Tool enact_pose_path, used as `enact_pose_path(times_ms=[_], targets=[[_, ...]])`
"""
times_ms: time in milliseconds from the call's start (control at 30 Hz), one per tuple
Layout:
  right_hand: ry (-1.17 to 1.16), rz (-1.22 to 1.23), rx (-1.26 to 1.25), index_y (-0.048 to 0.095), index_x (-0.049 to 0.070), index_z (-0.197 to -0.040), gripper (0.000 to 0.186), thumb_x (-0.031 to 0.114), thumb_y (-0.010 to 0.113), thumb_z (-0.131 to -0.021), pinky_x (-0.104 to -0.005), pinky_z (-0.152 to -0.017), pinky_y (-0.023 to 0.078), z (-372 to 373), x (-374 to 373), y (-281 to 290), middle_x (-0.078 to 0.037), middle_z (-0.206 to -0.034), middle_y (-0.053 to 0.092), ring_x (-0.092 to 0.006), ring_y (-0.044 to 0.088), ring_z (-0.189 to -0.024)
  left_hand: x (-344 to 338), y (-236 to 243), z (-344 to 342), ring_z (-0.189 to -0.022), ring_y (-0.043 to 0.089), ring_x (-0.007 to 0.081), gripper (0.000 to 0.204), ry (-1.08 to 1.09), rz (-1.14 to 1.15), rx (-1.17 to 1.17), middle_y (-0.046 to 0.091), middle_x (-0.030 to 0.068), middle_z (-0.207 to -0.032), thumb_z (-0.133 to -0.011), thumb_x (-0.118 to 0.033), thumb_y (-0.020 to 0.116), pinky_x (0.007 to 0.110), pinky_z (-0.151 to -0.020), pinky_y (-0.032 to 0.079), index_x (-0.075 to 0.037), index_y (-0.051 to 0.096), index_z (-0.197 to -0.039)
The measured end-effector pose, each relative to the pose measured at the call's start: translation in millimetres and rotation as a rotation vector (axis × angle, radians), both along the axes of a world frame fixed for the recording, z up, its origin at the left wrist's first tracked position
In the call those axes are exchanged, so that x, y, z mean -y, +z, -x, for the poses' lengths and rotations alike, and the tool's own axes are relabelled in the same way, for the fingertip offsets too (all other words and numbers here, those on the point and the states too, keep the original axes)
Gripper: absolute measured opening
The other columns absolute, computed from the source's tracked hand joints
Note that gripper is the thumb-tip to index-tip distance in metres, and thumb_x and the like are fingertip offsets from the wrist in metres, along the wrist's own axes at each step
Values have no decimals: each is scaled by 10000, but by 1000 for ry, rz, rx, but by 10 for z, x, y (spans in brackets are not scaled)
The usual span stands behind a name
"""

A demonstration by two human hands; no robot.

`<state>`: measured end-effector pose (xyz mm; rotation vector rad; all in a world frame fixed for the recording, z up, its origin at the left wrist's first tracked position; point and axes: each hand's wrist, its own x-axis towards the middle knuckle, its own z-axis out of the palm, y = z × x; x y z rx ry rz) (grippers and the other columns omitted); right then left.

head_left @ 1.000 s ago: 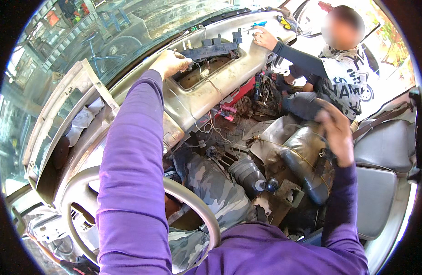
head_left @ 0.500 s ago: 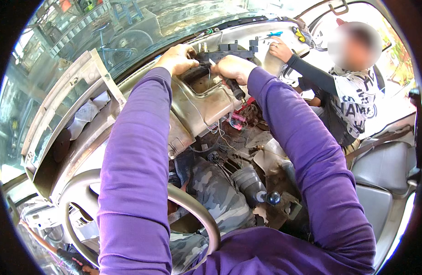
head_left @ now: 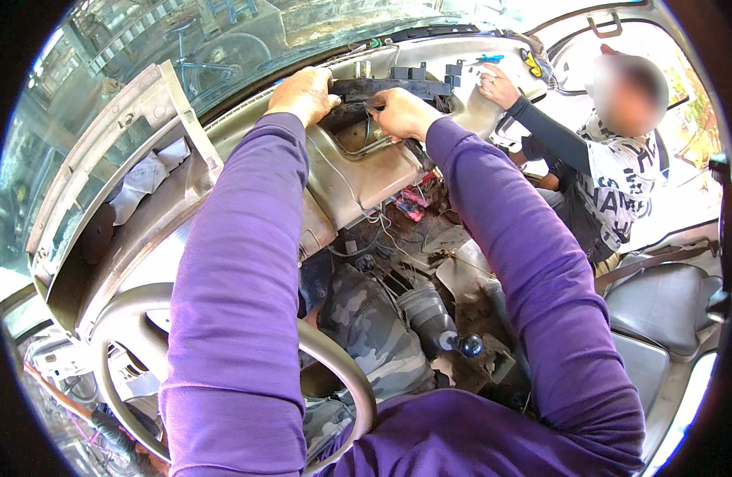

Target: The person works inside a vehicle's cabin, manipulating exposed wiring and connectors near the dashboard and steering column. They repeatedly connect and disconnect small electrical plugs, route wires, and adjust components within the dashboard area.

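Overhead, left hand (head_left: 304, 94) and right hand (head_left: 401, 113) grip the black bracket (head_left: 390, 86) closed, wires (head_left: 382, 226) beneath.

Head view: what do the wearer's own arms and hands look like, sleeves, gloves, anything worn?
Both arms wear long purple sleeves of a plain, smooth fabric, part of one purple top, reaching to the wrists. The left hand and right hand are bare: no gloves. No watch, rings, markings or cables can be seen on either.
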<state>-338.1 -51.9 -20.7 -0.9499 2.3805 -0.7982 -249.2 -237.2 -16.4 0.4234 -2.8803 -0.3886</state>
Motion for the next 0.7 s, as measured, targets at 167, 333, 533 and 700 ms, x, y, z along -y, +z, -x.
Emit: enact_pose_path(times_ms=[167,333,533,700], targets=[[101,-77,-426,735,89,-1134,358,193,602,-818,-438,-914,545,221,58,-280,-240,-1065,716,-391,695,-1024,-141,55,69,-1146,643,328,473,-136,96,73,677,162,-1198,-792,-268,767,425,-986,512,-121,681,-1233],[90,-105,-436,739,100,-1149,375,175,605,-807,-435,-925,545,224,134,-288,-234,-1076,718,-385,693,-1035,-233,94,51,-1141,654,319,382,-118,213,102,698,137,-1150,-827,-182,711,418,-988,526,-179,712,-1210],[49,-35,-476,723,102,-1203,409,157,614,-813,-441,-926,543,122,65,-370,-238,-1076,719,-386,691,-1043,-219,28,56,-1119,665,323,304,-207,243,76,705,106,-1168,-841,-73,662,424,-947,542,-173,746,-1116],[181,-56,-457,715,91,-1209,368,175,625,-862,-450,-898,544,174,102,-313,-255,-1039,712,-407,690,-1002,-128,-56,54,-1066,683,337,295,-206,198,71,726,124,-1104,-843,-49,648,434,-917,542,-176,745,-1091]])
